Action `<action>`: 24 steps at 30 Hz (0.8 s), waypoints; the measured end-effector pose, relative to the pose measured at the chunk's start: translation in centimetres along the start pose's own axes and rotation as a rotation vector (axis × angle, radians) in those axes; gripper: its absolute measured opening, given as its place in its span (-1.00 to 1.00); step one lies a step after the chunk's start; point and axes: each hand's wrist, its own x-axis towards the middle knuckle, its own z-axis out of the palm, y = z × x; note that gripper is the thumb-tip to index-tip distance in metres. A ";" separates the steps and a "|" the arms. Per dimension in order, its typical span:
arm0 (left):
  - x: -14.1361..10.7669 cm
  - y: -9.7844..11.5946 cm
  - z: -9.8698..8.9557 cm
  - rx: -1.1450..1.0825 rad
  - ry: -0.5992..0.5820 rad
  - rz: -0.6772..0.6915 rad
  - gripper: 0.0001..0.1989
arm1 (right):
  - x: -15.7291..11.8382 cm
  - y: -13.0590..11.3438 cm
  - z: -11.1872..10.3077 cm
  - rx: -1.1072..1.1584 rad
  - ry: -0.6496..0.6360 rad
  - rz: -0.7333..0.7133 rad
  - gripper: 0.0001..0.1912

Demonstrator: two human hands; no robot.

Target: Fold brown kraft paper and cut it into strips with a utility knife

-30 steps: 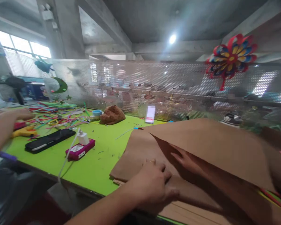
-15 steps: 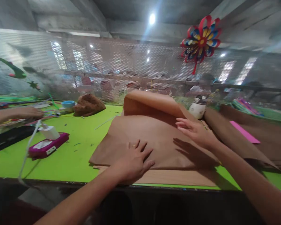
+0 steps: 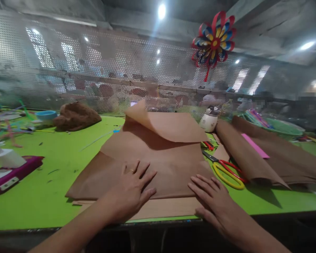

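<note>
A large sheet of brown paper point(image 3: 171, 179) lies folded on the green table, its far part curling up and over toward me. Flat on the fold's left half rests my left hand point(image 3: 129, 189), fingers spread, a ring on one finger. My right hand point(image 3: 210, 196) presses on the near right corner of the fold, palm down with fingers stretched out. Neither hand grips anything. Beneath the near edge, a lighter brown sheet or board point(image 3: 168, 208) sticks out. Scissors point(image 3: 228, 172) with red and yellow handles lie just beyond my right hand.
More brown paper point(image 3: 279, 154) with a pink strip point(image 3: 255, 146) lies at right, by a white bottle point(image 3: 209, 119). At left are a purple power strip point(image 3: 14, 175), a blue bowl point(image 3: 46, 115) and a brown bundle point(image 3: 77, 116). A perforated screen point(image 3: 116, 66) stands behind.
My right hand has come down from the raised flap onto the paper's near right. The flap now curls forward, and the scissors have come into sight. The view has shifted right.
</note>
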 end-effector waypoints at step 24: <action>0.8 -3.0 3.8 0.289 0.194 0.045 -0.44 | 0.5 3.6 0.1 -0.104 0.105 0.133 -0.35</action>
